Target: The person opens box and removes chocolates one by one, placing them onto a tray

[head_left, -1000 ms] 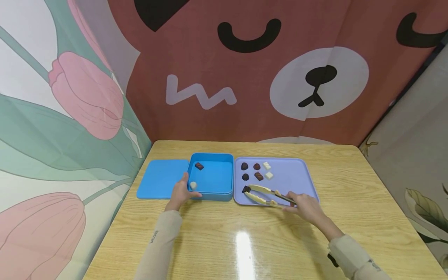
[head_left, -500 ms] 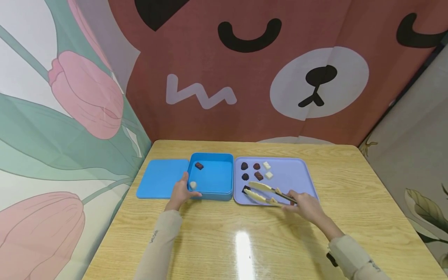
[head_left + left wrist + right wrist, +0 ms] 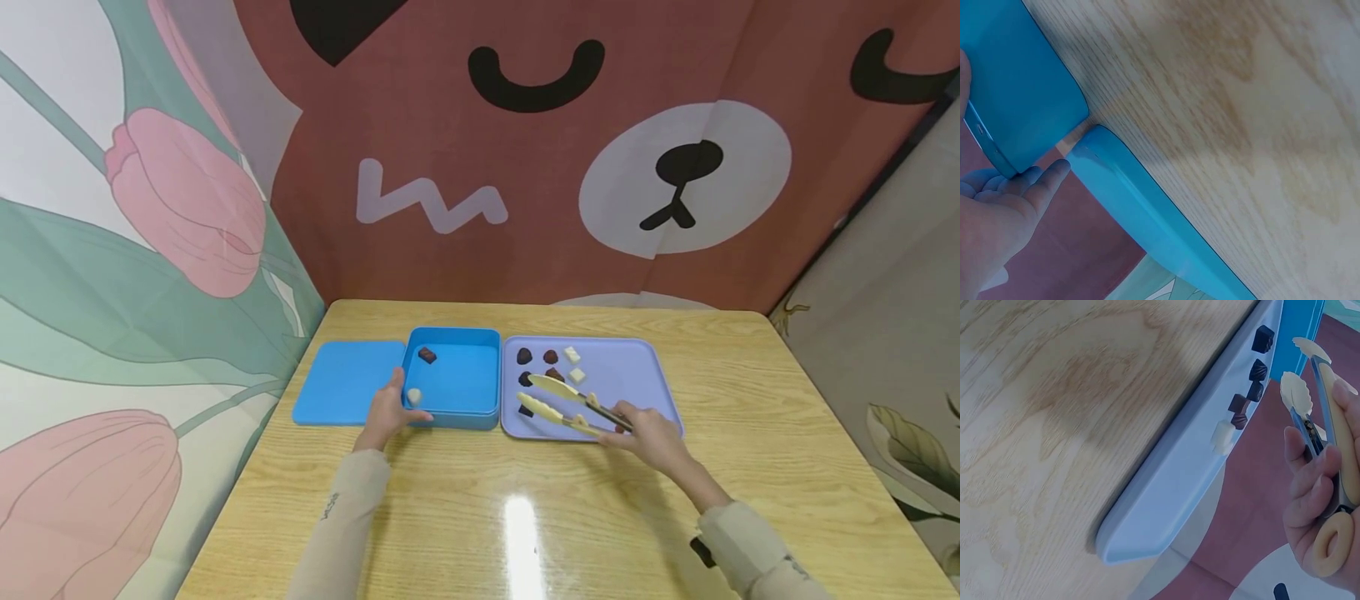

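My left hand grips the near-left corner of the blue box, thumb along its front and fingers at its side. Inside the box lie a brown chocolate and a white one. My right hand holds cream-tipped tongs over the lilac tray, their tips spread with nothing between them. A dark square chocolate lies on the tray, partly covered by the lower tong arm. Several dark, brown and white chocolates sit behind; the upper arm overlaps a striped brown one.
The flat blue lid lies left of the box. The tray stands right beside the box on the wooden table. A printed curtain with a bear hangs behind the table's back edge.
The tongs have come up off the dark square chocolate, their tips shifting slightly back, and the chocolate stays on the tray. The left hand and the box have not moved.
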`<state>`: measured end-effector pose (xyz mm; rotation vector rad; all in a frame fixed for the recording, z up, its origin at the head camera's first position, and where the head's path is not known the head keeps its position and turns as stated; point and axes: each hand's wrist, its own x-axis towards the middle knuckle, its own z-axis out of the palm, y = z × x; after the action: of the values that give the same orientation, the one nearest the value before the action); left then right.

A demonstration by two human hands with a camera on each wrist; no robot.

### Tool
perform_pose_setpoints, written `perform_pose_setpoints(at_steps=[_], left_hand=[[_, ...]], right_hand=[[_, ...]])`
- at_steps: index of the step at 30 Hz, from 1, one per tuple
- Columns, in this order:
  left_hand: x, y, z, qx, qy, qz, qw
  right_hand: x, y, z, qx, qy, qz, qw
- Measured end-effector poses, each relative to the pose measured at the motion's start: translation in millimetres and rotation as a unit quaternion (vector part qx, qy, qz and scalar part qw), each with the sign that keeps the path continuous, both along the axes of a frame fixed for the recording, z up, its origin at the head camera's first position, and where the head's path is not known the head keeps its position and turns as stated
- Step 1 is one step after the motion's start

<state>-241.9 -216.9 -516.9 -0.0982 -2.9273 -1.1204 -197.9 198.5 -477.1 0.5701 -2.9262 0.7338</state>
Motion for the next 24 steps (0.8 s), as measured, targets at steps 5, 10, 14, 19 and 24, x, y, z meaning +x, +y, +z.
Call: perform_pose_setpoints(at_steps=[5, 10, 14, 19, 24], left_hand=[[-0.9, 1, -0.2, -0.006, 0.000, 0.003, 1.0000], [-1.1, 2, 1.6, -0.013, -0.002, 0.003, 0.9999], [-0.9, 2, 2.5, -0.011, -0.001, 0.003, 0.9999], [-0.4, 1, 2.2, -0.003, -0.002, 0.004, 1.0000], [-1.0, 2, 0.7, -0.009, 0.000, 0.004, 1.0000]], right_hand=[[-2.1, -8, 1.1, -0.025, -0.010, -0.005, 1.000], [-4.3, -18, -0.4, -0.055, -0.028, -0.009, 0.998], [-6.6, -25, -3.2, -0.065, -0.037, -0.014, 0.997], [-8.7, -32, -3.9, -0.079, -0.037, -0.019, 0.996], [-9.6, -39, -1.3, -0.099, -0.053, -0.023, 0.993]])
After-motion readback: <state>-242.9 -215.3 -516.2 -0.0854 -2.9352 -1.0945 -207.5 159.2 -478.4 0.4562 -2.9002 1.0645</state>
